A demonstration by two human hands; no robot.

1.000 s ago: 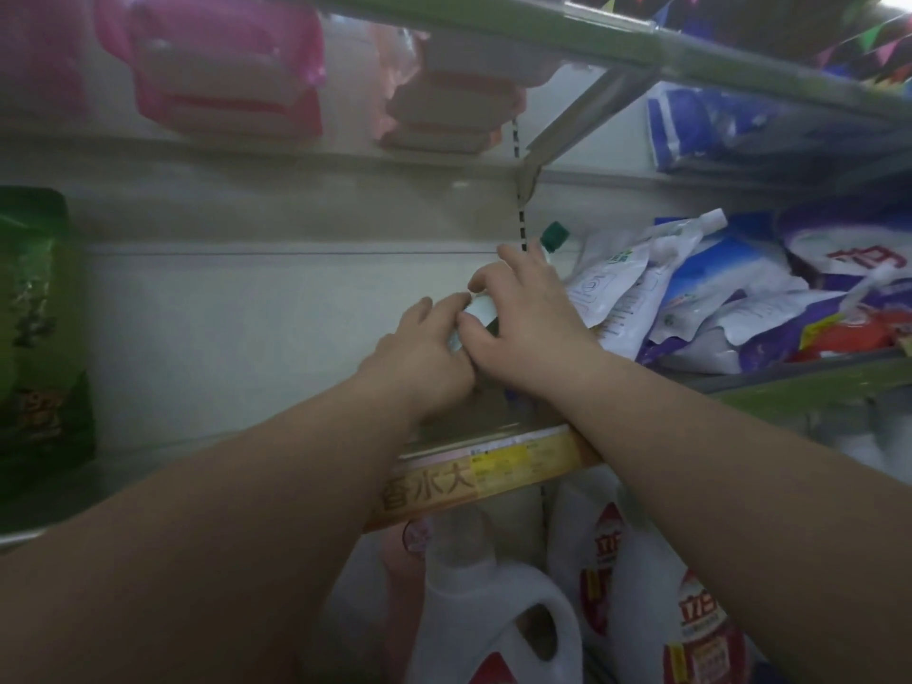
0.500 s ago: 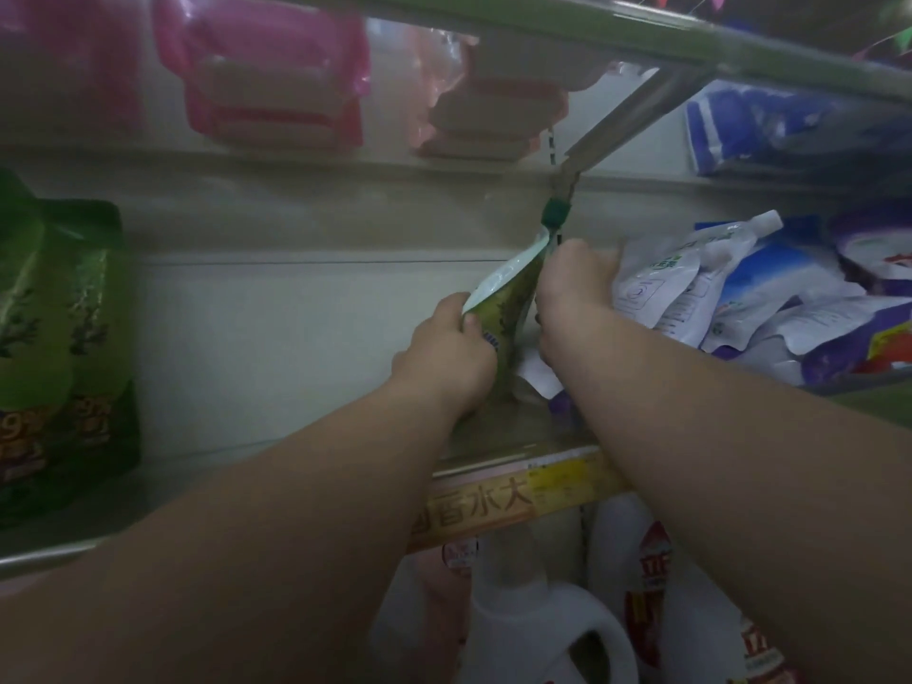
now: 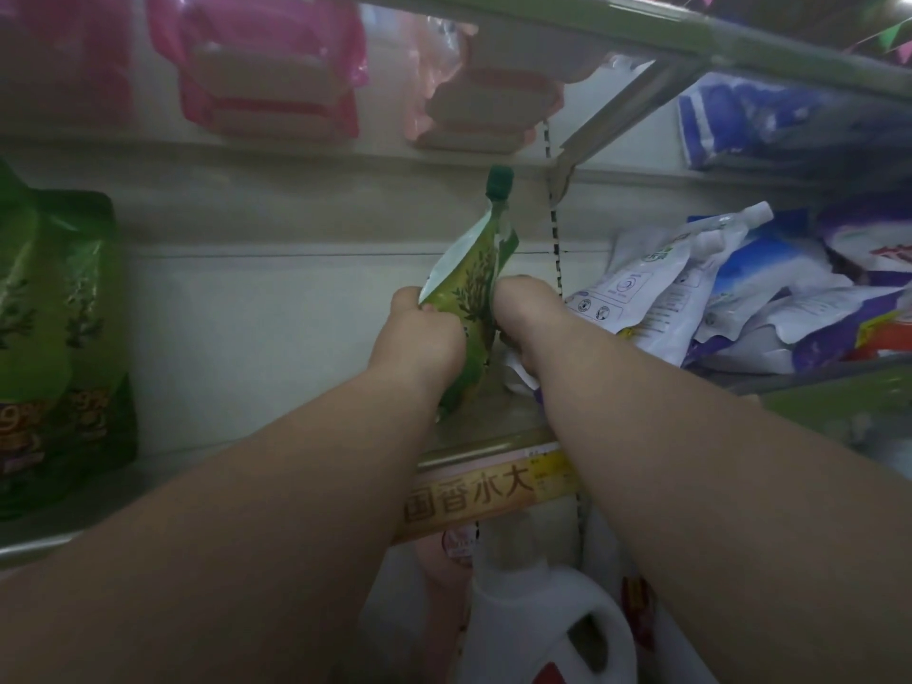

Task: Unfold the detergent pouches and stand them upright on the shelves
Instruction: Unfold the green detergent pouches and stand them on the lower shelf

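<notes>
On the middle shelf, a green pouch w/ dark green cap stands nearly upright. Left hand grips its left edge; right hand seems to grip the right side, fingers hidden behind it. White & purple pouches lie heaped just right; two green bags stand far left.

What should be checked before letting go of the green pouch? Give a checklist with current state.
1. Green pouch upright, green cap on top: ok.
2. Left hand and right hand both grip its sides: ok.
3. Pouch base flat on shelf: cannot tell, hands hide it.
4. Pouch fully unfolded: cannot tell; the body looks creased near the top.
5. Pile of white and blue pouches to the right leans toward the spot: not ok.
6. Standing green bags at left are apart: ok.
</notes>
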